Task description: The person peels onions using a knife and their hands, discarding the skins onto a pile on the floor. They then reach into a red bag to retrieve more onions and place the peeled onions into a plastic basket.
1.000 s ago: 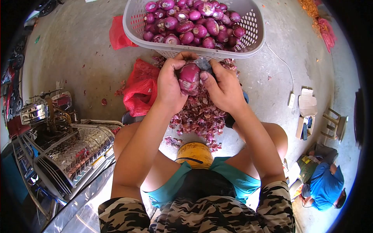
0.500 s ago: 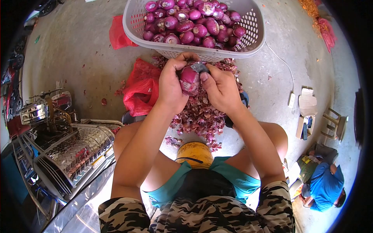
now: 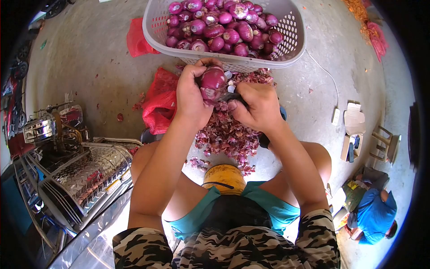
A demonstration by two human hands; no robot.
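My left hand [image 3: 191, 89] is closed around a red onion [image 3: 212, 79], whose upper side is smooth and purple while ragged skin clings to its lower end. In my right hand [image 3: 256, 105] is a small dark-bladed knife [image 3: 229, 96], its blade reaching toward the onion's lower end; the handle is hidden in my fist. Beneath both hands lies a heap of onion skins [image 3: 228, 136] on the floor. Beyond them stands a grey perforated basket [image 3: 179, 52] holding many purple onions [image 3: 224, 31].
Red mesh sacks [image 3: 159, 103] lie left of the skins. A yellow bucket [image 3: 224, 177] is between my legs. Shiny metal equipment [image 3: 85, 175] stands at left. On the right are a white cable [image 3: 329, 74], an opened carton [image 3: 354, 130], a small stool [image 3: 385, 145] and a person in blue [image 3: 376, 215].
The knife has moved from the onion's top down to its lower right. More smooth purple surface shows on the onion, and pale cut bits appear beside it.
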